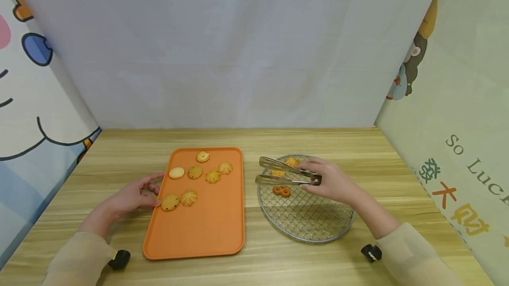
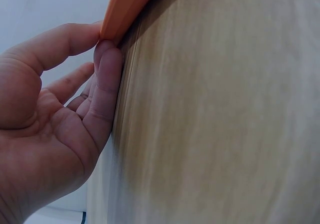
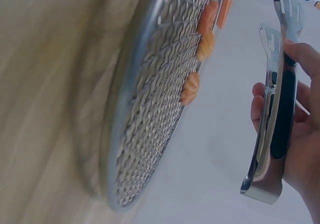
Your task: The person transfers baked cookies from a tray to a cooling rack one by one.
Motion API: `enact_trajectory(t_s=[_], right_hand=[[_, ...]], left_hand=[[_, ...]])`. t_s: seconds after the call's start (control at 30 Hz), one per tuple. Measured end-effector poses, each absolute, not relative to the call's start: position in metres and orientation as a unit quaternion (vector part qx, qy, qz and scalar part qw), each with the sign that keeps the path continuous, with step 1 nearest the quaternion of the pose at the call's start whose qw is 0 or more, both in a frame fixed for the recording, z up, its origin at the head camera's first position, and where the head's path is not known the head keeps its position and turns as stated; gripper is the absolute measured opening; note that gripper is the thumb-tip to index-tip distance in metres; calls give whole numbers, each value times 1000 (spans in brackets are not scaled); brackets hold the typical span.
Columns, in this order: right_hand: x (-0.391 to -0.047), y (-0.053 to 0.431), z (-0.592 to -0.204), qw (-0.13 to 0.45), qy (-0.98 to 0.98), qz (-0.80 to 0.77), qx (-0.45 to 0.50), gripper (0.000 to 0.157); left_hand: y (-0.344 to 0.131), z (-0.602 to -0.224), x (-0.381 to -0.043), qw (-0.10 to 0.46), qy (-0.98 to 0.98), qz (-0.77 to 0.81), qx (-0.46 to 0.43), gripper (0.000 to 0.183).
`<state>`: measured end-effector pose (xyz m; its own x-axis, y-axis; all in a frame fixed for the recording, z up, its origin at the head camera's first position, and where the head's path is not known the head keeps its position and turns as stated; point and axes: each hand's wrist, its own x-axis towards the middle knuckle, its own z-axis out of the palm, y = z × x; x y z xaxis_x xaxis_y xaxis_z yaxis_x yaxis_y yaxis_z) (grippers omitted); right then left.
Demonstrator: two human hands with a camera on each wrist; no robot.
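Note:
At the left edge of an orange tray (image 1: 199, 237), my left hand (image 1: 133, 195) pinches the rim between thumb and fingers; the left wrist view shows that grip on the tray's edge (image 2: 125, 13). Metal tongs (image 1: 274, 163) with dark grips are in my right hand (image 1: 332, 182), their arms spread apart with nothing between the tips. They are held above a round wire rack (image 1: 318, 219). On the rack lie a brown pretzel-shaped cookie (image 1: 281, 191), a swirled cookie (image 1: 278, 173) and a flower-shaped cookie (image 1: 292, 162). The tray bears several cookies, among them a dotted round one (image 1: 170, 203) near my left thumb.
Tray and rack stand side by side on a wooden table (image 1: 131, 149), a strip of wood between them. A pale curtain (image 1: 238, 56) hangs along the table's back edge. Printed cloths stand at left (image 1: 24, 100) and right (image 1: 457, 100).

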<state>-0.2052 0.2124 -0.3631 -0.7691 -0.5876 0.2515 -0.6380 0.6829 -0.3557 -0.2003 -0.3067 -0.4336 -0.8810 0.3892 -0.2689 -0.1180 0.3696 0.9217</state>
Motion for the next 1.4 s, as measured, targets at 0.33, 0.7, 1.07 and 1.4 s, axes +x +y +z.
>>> enact_trajectory(t_s=[0.33,0.7,1.07,1.4], right_hand=[[-211,187,-353,54,-912,246,324,48],[-215,152,-347,50,-891,270,362,41],[-216,113,-341,35,-889,261,374,42],[-215,86,-352,4,-894,258,365,41]], left_hand=[[-307,-435,-200,234,789,562,83,87],[-306,-437,-202,237,788,562,89,87],[-307,-436,-201,234,792,558,87,87],[-304,-432,-199,232,797,552,83,87]])
